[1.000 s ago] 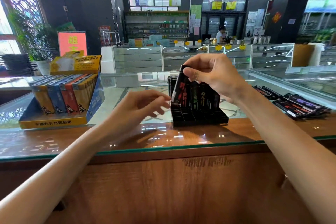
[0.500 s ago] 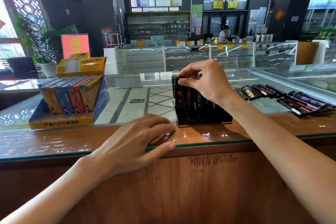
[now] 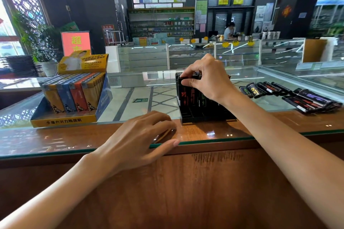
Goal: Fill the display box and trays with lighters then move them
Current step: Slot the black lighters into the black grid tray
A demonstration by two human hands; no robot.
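A black slotted tray (image 3: 201, 117) stands on the glass counter (image 3: 55, 143), partly filled with upright black lighters. My right hand (image 3: 206, 80) reaches over it, and its thumb and fingers pinch the top of a black lighter (image 3: 183, 92) standing at the tray's front left corner. My left hand (image 3: 143, 135) rests on the counter's near edge with its fingers loosely bent, holding nothing. More loose black lighters (image 3: 290, 95) lie in a pile on the glass to the right. A yellow and blue display box (image 3: 72, 98) full of coloured lighters stands at the left.
The counter's wooden front (image 3: 186, 191) fills the lower view. Glass showcases (image 3: 204, 55) run across behind. A person sits at the far counter (image 3: 228, 30). A potted plant (image 3: 41, 46) and a red sign (image 3: 75, 42) stand at the back left.
My right hand lowered the black lighter into the tray's front left slot and still pinches its top. My left hand let go of it and came down onto the counter edge.
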